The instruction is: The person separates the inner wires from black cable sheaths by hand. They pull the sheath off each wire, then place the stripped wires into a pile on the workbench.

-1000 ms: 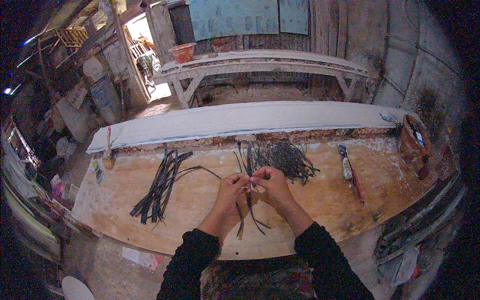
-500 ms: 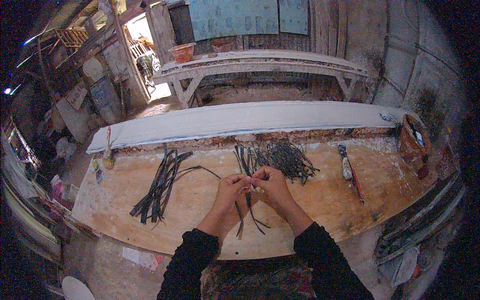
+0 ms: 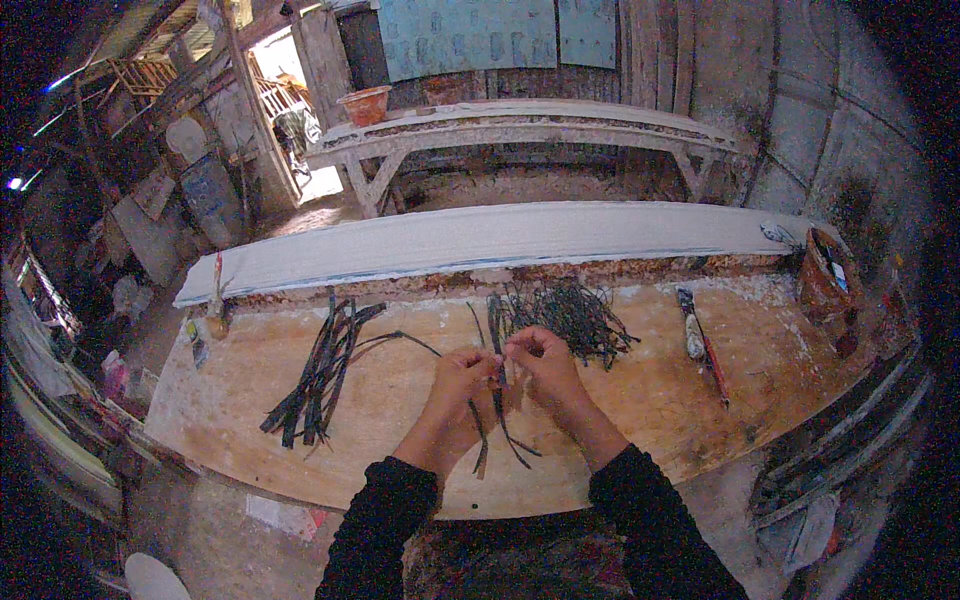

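Note:
Over the middle of the wooden board, my left hand (image 3: pixel 463 388) is closed on thin black strips (image 3: pixel 485 415). Their loose ends hang below the fingers, and one strip bends away to the left. My right hand (image 3: pixel 550 378) is beside it, thumb and forefinger pinched close to the left fingertips; what they pinch is too small to make out. Left of my hands lies a bundle of flat black strips (image 3: pixel 322 365). Just beyond my right hand is a tangled heap of short, knotted-looking black pieces (image 3: pixel 578 318), with a few straight strips at its left edge.
The board (image 3: pixel 240 400) meets a long white-coated slab (image 3: pixel 500 238) at the back. At right lie a brush-like tool (image 3: pixel 690 325) and a red-handled tool (image 3: pixel 715 370); a brown pot (image 3: pixel 828 272) stands farther right. A brush (image 3: pixel 217 300) stands at left.
My fingertips have drawn slightly apart, the right hand shifting a little to the right. The strips beyond my fingers have spread somewhat. The bundle and heap lie as before.

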`<state>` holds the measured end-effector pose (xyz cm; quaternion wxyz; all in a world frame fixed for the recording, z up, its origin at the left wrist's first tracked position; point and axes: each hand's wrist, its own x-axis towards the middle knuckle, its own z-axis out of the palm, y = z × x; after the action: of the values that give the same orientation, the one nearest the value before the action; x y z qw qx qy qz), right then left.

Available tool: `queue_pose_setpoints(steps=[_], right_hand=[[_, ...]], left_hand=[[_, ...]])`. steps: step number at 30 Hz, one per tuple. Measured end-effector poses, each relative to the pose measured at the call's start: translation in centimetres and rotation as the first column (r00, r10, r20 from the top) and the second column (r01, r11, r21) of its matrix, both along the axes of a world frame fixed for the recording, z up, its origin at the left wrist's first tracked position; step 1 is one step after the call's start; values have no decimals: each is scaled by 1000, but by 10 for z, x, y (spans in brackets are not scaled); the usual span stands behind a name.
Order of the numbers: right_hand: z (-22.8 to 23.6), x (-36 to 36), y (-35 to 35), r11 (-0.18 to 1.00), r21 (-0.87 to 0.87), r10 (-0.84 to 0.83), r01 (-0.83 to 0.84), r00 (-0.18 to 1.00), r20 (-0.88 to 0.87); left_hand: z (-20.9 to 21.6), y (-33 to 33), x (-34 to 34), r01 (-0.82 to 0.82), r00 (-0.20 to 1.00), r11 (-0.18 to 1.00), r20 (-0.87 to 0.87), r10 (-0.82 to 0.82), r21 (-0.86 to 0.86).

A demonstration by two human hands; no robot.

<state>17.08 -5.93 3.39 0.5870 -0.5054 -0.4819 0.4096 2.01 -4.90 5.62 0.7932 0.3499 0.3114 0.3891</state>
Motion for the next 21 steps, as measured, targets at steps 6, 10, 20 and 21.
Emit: queue_pose_setpoints(steps=[6,10,20,21], right_hand=[[-9,10,21,936,213,-282,281,959,-26],[-17,38,28,931,235,-287,281,958,-8],[1,48,15,991,-127,-95,37,866,-490],[-1,49,15,993,-113,-81,26,852,-517]], left_hand=[[-13,0,-5,271,950,944,-213,-230,187],[-10,-4,-1,296,934,920,-278,-223,255],[-6,-6,-9,403,913,908,-114,-391,115],[-1,-9,-9,411,910,907,-107,-401,90]])
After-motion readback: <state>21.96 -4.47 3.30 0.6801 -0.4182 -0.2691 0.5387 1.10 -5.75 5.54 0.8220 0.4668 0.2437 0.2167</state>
